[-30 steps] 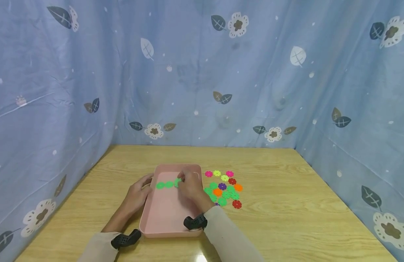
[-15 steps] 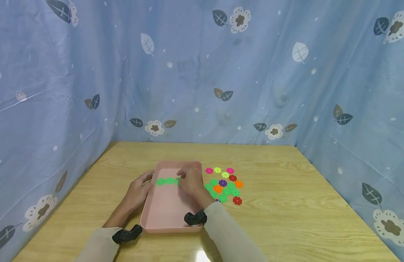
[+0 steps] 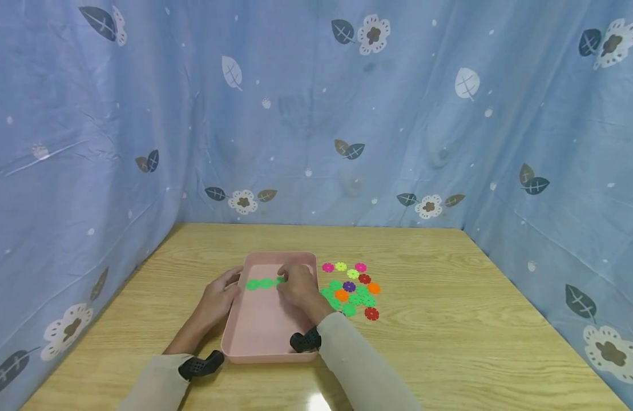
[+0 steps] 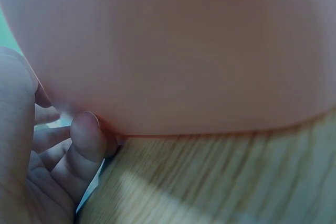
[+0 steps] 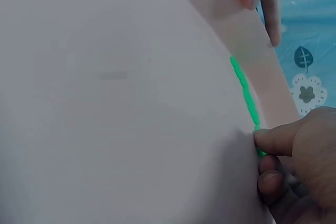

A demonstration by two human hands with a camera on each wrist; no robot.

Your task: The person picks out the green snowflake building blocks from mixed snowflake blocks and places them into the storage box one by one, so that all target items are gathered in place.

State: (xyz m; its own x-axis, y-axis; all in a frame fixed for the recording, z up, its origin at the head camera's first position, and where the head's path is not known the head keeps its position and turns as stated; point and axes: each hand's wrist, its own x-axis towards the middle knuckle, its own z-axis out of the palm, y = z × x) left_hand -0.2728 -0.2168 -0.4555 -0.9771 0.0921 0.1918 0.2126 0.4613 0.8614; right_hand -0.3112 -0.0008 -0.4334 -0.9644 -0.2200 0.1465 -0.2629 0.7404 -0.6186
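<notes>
A pink rectangular tray [image 3: 265, 325] lies on the table. At its left side my left hand [image 3: 218, 297] grips the wall, fingers at the rim and against the outside. Two bright green notched, flower-shaped plastic discs [image 3: 258, 283] form a row across the upper part of the tray floor. My right hand [image 3: 298, 288] reaches into the tray and pinches a green disc [image 3: 280, 280] at the row's right end between thumb and fingers, mostly hiding it. Seen from the right wrist, the green discs [image 5: 244, 90] show edge-on in a line up to the thumb.
Several loose flower-shaped discs [image 3: 349, 286] in green, orange, red, purple, yellow and pink lie right of the tray. Wooden table [image 3: 450, 319] extends further right. A blue patterned curtain [image 3: 316, 114] surrounds the back and sides.
The right hand's fingers have lowered and closed in on the green disc at the row's right end. My left hand keeps its place at the tray's side.
</notes>
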